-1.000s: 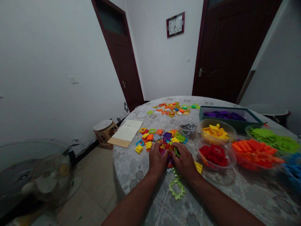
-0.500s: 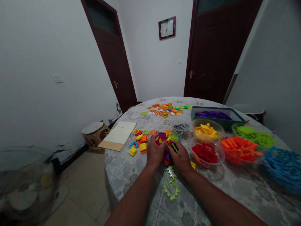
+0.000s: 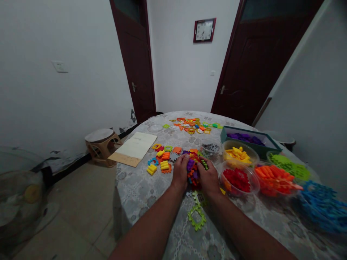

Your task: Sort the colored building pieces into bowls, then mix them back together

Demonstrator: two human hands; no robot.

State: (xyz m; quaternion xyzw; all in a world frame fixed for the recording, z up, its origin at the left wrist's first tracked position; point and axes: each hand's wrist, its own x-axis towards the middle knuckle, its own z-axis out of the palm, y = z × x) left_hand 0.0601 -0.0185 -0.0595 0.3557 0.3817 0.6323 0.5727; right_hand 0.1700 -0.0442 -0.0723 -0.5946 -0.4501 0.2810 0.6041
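Both hands closed in tighter than a moment ago: left hand and right hand clamp the block cluster between them on the bench, grip holding it from both sides. Red-piece bowl just right; green frame lies nearer, untouched.

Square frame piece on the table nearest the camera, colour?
Lime green square frame piece, clearest in the head view.
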